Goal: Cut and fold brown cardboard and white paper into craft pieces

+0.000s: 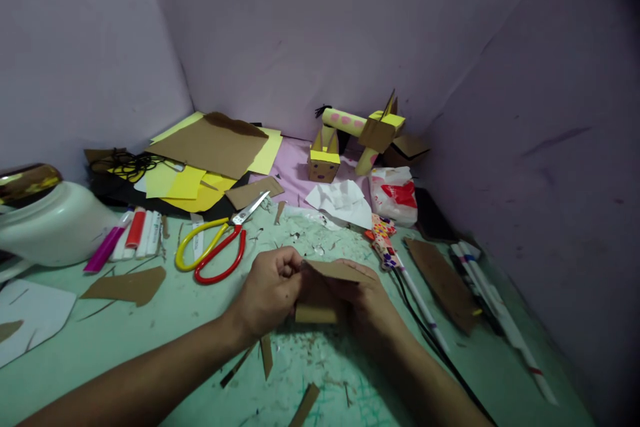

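Note:
A folded piece of brown cardboard (320,303) is held between both hands, just above the green tabletop. My left hand (275,290) pinches its upper left edge with thumb and fingers. On the other side, my right hand (367,293) is wrapped around the cardboard, its fingers partly hidden behind the raised flap. Red-and-yellow scissors (220,240) lie a little beyond my left hand, blades slightly apart. Narrow cardboard strips (267,356) and small scraps are scattered below the hands.
Markers (135,230) and a white pot (55,223) are at left. Yellow paper and a cardboard sheet (210,143) are stacked at the back. A yellow cardboard animal (377,133), a small box head (324,163) and a tissue pack (395,193) stand near the wall. A black cable (430,337) runs at right.

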Demonstrator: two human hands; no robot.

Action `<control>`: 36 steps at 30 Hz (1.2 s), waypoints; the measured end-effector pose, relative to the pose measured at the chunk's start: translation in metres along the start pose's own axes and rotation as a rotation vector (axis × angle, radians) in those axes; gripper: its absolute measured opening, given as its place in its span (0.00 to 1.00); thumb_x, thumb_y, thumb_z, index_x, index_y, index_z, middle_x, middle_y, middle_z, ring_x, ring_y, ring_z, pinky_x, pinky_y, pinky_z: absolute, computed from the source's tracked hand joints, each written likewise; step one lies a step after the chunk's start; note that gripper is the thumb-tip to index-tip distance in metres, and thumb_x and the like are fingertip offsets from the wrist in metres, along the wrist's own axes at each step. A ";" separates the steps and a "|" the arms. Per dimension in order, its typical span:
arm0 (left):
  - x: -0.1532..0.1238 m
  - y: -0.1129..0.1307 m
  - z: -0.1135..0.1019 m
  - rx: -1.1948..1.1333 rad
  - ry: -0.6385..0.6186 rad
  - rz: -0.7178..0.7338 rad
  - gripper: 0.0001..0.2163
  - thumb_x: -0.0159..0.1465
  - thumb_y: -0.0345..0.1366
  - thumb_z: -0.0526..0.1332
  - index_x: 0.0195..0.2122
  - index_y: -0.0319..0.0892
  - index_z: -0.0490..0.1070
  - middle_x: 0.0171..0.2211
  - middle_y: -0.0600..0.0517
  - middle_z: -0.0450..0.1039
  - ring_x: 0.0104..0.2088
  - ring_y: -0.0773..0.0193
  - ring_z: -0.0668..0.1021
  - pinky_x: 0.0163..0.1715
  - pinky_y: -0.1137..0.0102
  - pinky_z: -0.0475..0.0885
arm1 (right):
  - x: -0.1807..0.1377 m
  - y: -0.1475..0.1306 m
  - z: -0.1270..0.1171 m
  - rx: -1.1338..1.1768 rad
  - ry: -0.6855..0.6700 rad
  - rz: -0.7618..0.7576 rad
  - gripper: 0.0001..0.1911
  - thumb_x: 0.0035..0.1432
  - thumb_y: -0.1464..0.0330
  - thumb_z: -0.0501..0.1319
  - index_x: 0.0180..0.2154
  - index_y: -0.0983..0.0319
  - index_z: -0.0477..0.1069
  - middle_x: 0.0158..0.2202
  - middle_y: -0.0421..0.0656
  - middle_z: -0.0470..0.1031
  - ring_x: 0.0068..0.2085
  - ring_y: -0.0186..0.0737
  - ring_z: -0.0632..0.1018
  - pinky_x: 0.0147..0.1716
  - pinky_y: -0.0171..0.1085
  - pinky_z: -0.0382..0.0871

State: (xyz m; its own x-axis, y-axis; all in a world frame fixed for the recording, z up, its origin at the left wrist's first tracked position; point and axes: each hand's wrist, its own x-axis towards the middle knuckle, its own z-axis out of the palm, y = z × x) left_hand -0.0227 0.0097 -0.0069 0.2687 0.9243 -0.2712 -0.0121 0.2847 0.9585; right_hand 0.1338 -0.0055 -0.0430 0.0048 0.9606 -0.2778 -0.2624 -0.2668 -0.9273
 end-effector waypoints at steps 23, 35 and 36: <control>0.005 -0.015 -0.007 -0.033 -0.017 0.005 0.17 0.53 0.45 0.64 0.16 0.39 0.66 0.11 0.58 0.61 0.12 0.75 0.61 0.10 0.78 0.55 | -0.010 -0.025 -0.001 0.021 -0.420 0.050 0.14 0.43 0.62 0.71 0.33 0.63 0.78 0.26 0.43 0.77 0.28 0.40 0.77 0.34 0.40 0.70; 0.008 -0.014 -0.008 -0.147 -0.021 -0.030 0.20 0.57 0.47 0.60 0.14 0.41 0.62 0.13 0.57 0.60 0.16 0.70 0.62 0.15 0.73 0.54 | -0.008 -0.017 -0.002 -0.105 -0.263 -0.001 0.04 0.41 0.69 0.68 0.24 0.61 0.75 0.23 0.41 0.76 0.24 0.35 0.72 0.26 0.36 0.64; 0.008 -0.015 -0.008 -0.159 -0.017 -0.023 0.20 0.57 0.47 0.60 0.14 0.41 0.62 0.13 0.56 0.60 0.16 0.70 0.62 0.15 0.73 0.54 | -0.008 -0.017 -0.002 -0.110 -0.256 -0.010 0.04 0.41 0.70 0.68 0.24 0.61 0.75 0.22 0.41 0.76 0.24 0.35 0.72 0.26 0.36 0.64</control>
State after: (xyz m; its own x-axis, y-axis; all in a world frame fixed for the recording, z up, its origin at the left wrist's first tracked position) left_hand -0.0283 0.0153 -0.0239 0.2865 0.9130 -0.2905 -0.1577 0.3441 0.9256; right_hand 0.1399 -0.0091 -0.0256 -0.2412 0.9477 -0.2093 -0.1574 -0.2510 -0.9551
